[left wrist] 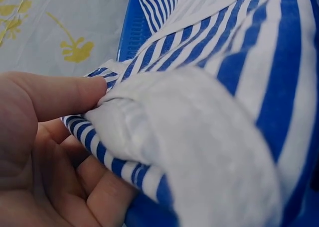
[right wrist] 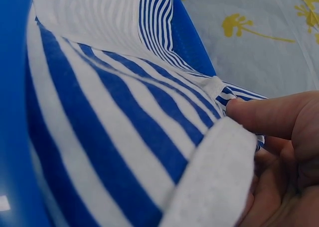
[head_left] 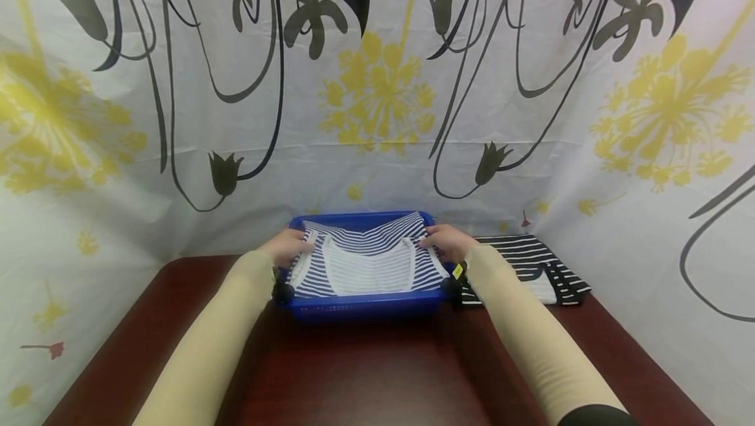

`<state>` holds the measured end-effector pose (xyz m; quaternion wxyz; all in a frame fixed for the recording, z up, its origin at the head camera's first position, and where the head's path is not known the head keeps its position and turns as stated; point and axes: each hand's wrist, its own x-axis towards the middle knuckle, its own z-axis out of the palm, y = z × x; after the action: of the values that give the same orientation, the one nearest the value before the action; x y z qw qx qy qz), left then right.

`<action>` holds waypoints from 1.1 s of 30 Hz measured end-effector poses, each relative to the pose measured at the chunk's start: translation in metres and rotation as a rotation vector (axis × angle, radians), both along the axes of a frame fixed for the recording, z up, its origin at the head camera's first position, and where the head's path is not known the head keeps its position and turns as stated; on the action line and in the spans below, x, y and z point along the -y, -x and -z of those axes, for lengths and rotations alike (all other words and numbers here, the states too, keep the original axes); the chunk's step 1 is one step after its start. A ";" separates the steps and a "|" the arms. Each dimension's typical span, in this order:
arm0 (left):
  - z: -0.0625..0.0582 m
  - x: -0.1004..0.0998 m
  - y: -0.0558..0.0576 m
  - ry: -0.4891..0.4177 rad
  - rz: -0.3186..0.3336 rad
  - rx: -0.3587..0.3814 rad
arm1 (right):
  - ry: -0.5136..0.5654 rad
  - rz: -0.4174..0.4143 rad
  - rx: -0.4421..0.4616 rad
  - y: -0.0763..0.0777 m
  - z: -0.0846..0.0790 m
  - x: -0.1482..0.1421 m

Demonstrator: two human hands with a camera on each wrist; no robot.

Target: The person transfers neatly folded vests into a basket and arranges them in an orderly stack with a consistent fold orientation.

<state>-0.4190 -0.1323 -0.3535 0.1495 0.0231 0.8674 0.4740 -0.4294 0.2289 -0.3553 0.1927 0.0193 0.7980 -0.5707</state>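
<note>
1. At the mouth of a blue basket (head_left: 366, 311), a blue-and-white striped garment (head_left: 367, 270) lies spread, its width running left to right.
2. Left grip (head_left: 286, 248) pinches its left edge; right grip (head_left: 448, 243), its right edge.
3. Neither grip looks nearer; the garment lies between them.

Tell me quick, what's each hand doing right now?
Left hand: holding the blue-and-white striped garment, pinched at one side.
Right hand: pinching the same garment's other side.

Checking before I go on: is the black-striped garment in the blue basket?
No, the black-striped garment lies on the table, to the right of the blue basket.
</note>
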 end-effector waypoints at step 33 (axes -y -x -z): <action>-0.004 -0.003 -0.009 0.085 0.018 -0.016 | 0.002 -0.014 -0.016 0.000 0.002 0.001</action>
<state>-0.4104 -0.1292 -0.3491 0.1478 0.0285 0.8877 0.4351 -0.4291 0.2283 -0.3572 0.1902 0.0090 0.7990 -0.5704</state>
